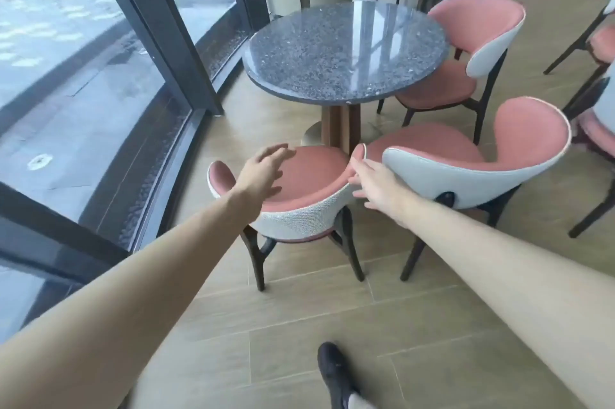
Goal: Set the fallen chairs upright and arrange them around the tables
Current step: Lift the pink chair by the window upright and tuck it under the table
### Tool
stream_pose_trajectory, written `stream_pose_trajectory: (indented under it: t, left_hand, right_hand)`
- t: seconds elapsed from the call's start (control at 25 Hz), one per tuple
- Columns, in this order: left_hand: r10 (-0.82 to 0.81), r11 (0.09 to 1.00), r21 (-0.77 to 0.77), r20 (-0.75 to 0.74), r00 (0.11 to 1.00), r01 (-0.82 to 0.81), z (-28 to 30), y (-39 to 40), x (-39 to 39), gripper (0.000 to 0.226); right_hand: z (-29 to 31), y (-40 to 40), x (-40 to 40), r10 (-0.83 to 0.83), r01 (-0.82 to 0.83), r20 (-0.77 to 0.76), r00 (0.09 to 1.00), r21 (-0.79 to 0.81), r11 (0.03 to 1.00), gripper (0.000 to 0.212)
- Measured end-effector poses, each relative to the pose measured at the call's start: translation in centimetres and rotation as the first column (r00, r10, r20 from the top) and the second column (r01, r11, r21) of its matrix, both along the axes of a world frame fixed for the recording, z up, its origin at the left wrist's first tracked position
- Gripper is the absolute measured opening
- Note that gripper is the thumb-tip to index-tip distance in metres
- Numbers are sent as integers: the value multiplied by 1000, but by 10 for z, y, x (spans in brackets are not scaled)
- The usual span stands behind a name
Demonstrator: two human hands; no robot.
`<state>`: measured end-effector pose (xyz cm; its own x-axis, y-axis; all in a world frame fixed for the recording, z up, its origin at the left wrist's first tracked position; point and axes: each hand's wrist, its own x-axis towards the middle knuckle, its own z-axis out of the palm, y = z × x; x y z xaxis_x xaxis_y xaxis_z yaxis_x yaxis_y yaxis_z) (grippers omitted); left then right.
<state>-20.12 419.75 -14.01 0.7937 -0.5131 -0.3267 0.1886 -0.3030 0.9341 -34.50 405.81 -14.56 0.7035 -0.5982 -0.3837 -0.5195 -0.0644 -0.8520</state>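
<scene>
Two hands extend forward over the nearest chair (299,188). Left hand (263,172): fingers spread, hovering above the pink seat, gripping nothing. Right hand (376,185): fingers loosely spread, resting against the right end of the backrest, where it meets the backrest of the second chair (466,158). Both chairs stand upright at the near edge of the round speckled counter (342,49). Third chair (466,52): upright at the counter's right edge. Window frame (159,25): along the left side.
</scene>
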Motion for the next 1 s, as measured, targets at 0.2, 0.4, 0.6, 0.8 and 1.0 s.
stream_pose_trajectory:
  t: [0.2, 0.4, 0.6, 0.8, 1.0]
  left_hand:
    - [27, 994, 106, -42, 999, -22, 19, -23, -71, 16]
    - [-102, 985, 129, -109, 989, 116, 22, -104, -114, 33]
    - [-120, 986, 97, -140, 983, 134, 17, -226, -159, 25]
    - [-78, 987, 123, -220, 972, 107, -29, -295, -187, 42]
    - [61, 969, 246, -229, 971, -2, -82, -340, -161, 58]
  right_hand:
    - [30, -9, -72, 13, -12, 20, 1000, -29, 1000, 48]
    - [34, -70, -131, 87, -89, -62, 994, -33, 995, 28]
    - [32, -174, -191, 137, -141, -130, 982, -19, 990, 30]
    - [21, -274, -228, 109, -109, -141, 984, 7, 994, 26]
    - [-27, -349, -201, 146, -145, -178, 973, 19, 989, 35]
